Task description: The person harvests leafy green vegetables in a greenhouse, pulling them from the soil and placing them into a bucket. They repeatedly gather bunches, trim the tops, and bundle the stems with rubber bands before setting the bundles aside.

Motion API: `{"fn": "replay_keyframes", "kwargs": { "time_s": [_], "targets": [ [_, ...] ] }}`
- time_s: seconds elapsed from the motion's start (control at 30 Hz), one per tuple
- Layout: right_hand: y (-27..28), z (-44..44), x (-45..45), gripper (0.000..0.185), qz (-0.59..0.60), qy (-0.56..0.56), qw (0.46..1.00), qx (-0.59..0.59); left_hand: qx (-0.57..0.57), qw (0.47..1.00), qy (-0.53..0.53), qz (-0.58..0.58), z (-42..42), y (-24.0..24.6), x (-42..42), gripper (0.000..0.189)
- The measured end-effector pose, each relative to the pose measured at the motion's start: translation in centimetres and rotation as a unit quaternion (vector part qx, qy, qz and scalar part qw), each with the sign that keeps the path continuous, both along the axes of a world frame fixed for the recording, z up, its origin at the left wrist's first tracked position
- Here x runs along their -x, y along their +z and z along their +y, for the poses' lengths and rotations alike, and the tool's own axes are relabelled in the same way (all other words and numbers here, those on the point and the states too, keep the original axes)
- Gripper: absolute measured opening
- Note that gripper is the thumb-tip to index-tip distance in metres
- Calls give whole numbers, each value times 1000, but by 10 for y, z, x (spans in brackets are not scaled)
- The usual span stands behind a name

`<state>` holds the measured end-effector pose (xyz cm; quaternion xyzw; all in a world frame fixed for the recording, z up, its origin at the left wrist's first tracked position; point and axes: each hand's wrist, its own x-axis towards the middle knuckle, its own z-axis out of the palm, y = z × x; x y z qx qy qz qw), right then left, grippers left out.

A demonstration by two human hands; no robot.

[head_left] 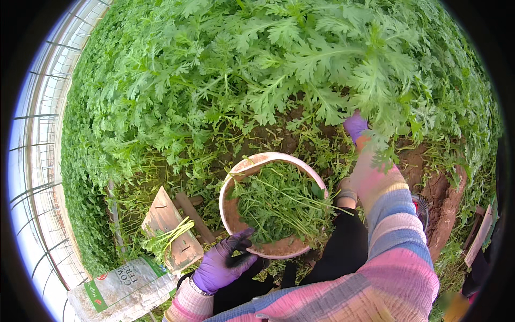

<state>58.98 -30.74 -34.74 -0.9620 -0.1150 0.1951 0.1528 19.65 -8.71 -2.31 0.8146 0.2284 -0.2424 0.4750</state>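
Note:
My left hand (225,259), in a purple glove with darkened fingertips, is at the near-left rim of a round white tub (224,193). Its thumb and fingers are apart, with nothing between them. Cut leafy greens (277,201) lie loosely in the tub, and several long stems hang over its right rim. My right hand (355,125), also gloved in purple, reaches low among standing garland chrysanthemum plants (322,60). Leaves cover its fingers, so its grip is hidden. The right arm's striped sleeve passes to the right of the tub.
A small wooden stool (183,251) stands left of the tub, with a little bunch of stems (177,233) on it. Nearer lies a printed fertilizer sack (128,287). Bare soil (436,201) shows at right. Greenhouse framing (40,161) runs along the left.

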Motion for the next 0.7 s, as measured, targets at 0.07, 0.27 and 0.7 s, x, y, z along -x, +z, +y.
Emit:
{"fn": "replay_keyframes", "kwargs": {
  "time_s": [0.07, 0.27, 0.7],
  "targets": [
    [-6, -2, -6, 46, -3, 5, 1000, -7, -11, 1000, 15, 17, 7, -7, -7, 30],
    [-8, 14, -25, 43, 34, -11, 991, -132, -63, 997, -45, -9, 4, -18, -27, 57],
    [50, 98, 13, 42, -20, 148, 989, -14, -93, 993, -71, 3, -3, -13, -29, 57]
  ]
}}
